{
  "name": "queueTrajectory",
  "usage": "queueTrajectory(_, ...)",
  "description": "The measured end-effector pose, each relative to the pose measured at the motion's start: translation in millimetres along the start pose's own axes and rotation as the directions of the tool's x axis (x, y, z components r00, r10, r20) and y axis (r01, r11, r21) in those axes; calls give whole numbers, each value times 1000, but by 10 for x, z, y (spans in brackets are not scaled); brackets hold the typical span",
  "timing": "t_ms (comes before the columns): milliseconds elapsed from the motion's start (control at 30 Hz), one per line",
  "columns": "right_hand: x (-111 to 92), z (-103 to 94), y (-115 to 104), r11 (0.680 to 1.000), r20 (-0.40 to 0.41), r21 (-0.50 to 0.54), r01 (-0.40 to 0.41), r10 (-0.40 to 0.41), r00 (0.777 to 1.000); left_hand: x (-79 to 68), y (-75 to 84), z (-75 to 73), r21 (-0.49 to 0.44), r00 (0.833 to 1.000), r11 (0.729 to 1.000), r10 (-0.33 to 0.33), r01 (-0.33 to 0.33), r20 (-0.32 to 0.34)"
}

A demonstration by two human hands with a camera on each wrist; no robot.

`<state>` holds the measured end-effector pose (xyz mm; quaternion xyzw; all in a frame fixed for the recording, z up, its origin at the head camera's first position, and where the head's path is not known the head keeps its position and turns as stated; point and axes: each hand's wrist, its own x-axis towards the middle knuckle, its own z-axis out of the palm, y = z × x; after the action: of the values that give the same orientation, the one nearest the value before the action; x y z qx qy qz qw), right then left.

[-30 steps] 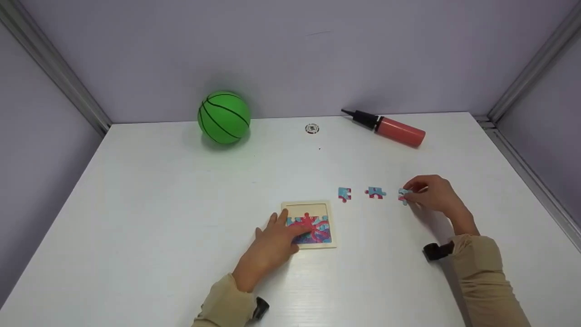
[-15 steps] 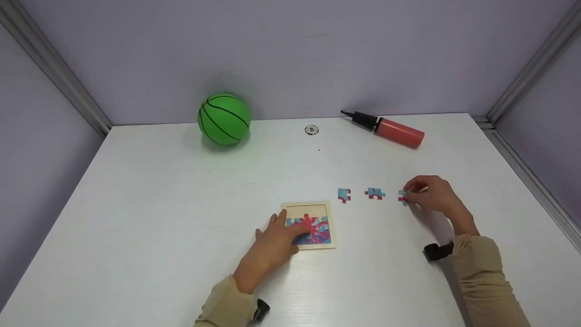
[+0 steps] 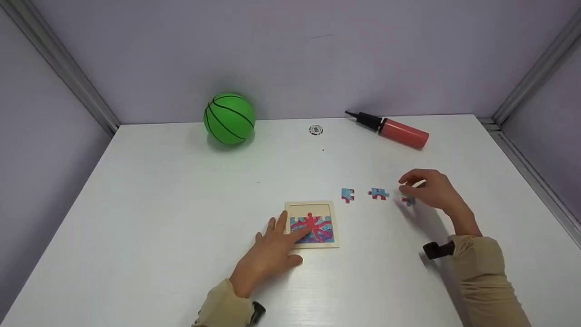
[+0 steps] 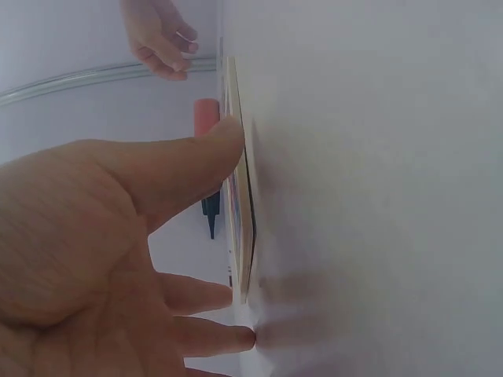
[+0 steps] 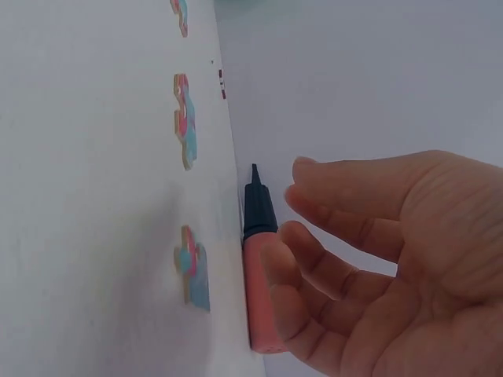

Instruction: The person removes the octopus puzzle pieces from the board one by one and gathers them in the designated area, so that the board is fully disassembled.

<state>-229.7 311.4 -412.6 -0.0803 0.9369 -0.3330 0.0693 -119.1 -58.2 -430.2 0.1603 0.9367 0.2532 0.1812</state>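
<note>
A small wooden puzzle tray (image 3: 336,227) lies on the table, its lower part filled with joined pieces (image 3: 324,232) showing a pink octopus. My left hand (image 3: 265,261) rests over its left side, fingers extended and the index finger on the picture. In the left wrist view the thumb (image 4: 189,165) is near the tray's edge. Three loose blue-and-pink jigsaw pieces lie in a row: a left piece (image 3: 347,195), a middle piece (image 3: 378,194) and a right piece (image 5: 195,271). Above the right piece, my right hand (image 3: 431,188) hovers with loosely bent fingers and nothing between them.
A green ball (image 3: 229,119) with black lines sits at the back left. Near the rear wall are a round patterned chip (image 3: 316,130) and a red-and-black hand pump (image 3: 401,132). Walls enclose the table (image 3: 181,204) at the back and sides.
My right hand has let go of the right jigsaw piece and lifted slightly away from it. The left thumb has moved off the tray's lower edge. The head view has shifted a little.
</note>
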Motion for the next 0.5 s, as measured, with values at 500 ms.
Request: queueTrajectory(500,131,394,-556,976,114,63,209,-215,970,-92,20,44,78,999,997,-24,21,35)
